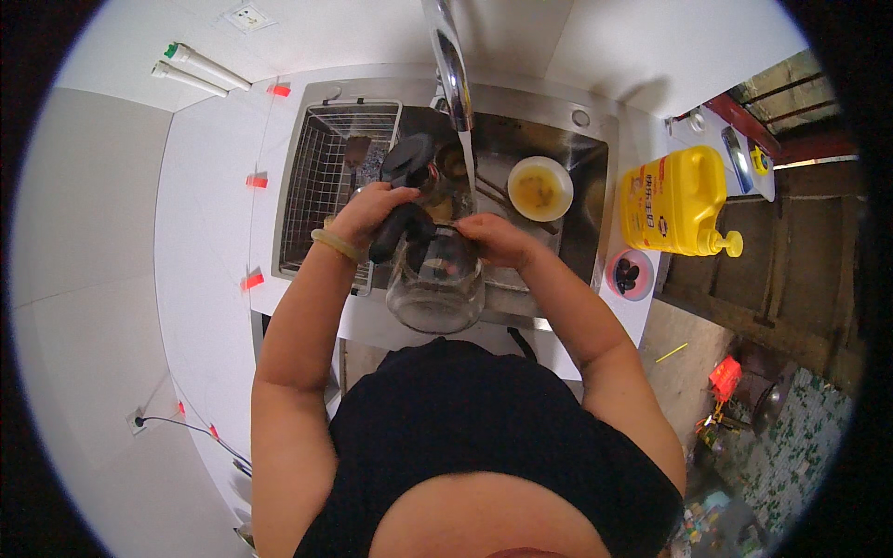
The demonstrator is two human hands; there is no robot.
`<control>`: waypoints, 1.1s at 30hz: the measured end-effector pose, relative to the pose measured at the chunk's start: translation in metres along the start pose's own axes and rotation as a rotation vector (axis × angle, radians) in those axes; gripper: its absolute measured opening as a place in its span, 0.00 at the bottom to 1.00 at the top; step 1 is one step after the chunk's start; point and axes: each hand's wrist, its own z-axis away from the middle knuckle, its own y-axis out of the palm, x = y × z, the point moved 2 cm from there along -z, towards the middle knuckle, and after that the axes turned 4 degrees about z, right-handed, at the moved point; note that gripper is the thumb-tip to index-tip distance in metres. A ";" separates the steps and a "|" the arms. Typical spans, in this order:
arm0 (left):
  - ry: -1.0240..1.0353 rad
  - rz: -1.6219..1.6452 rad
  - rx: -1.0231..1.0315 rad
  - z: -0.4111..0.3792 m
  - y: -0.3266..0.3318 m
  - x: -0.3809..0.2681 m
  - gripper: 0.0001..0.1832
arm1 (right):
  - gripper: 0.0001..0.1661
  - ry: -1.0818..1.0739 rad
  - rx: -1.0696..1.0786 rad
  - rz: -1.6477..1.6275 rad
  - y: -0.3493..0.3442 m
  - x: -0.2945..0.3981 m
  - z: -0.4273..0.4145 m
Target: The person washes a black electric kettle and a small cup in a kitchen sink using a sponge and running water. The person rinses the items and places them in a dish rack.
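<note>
A clear glass jug (436, 296) with a black handle is tilted over the sink's front edge. My left hand (370, 213) is closed around the black handle, and a black lid (407, 157) shows just beyond its fingers. With bent fingers, my right hand (494, 237) touches the jug's rim; whether it grips the rim is hard to tell. Water runs from the chrome faucet (457, 84) down beside the jug's mouth. In the steel sink (589, 160), right of the stream, stands a white bowl (541, 188) of yellowish liquid with bits in it. Chopsticks (497, 192) lie to its left.
A wire basket (307, 181) fills the sink's left side, with a brown spatula (356, 150) in it. On the right counter are a yellow pump jug (673, 202) and a pink bowl (629, 275) holding several dark objects. Red tape (257, 181) marks the left counter.
</note>
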 end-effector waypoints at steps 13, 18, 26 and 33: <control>0.035 -0.262 -0.005 -0.013 -0.007 0.013 0.19 | 0.30 0.125 0.174 0.100 0.017 0.005 0.000; 0.020 -0.230 -0.013 -0.005 0.003 0.005 0.19 | 0.30 0.105 0.185 0.183 0.015 0.009 -0.002; 0.029 -0.236 -0.004 -0.001 0.007 -0.002 0.19 | 0.29 0.145 0.141 0.295 0.020 0.026 0.002; -0.015 -0.359 0.015 -0.021 -0.001 -0.003 0.17 | 0.25 0.113 0.068 0.204 0.023 0.021 -0.001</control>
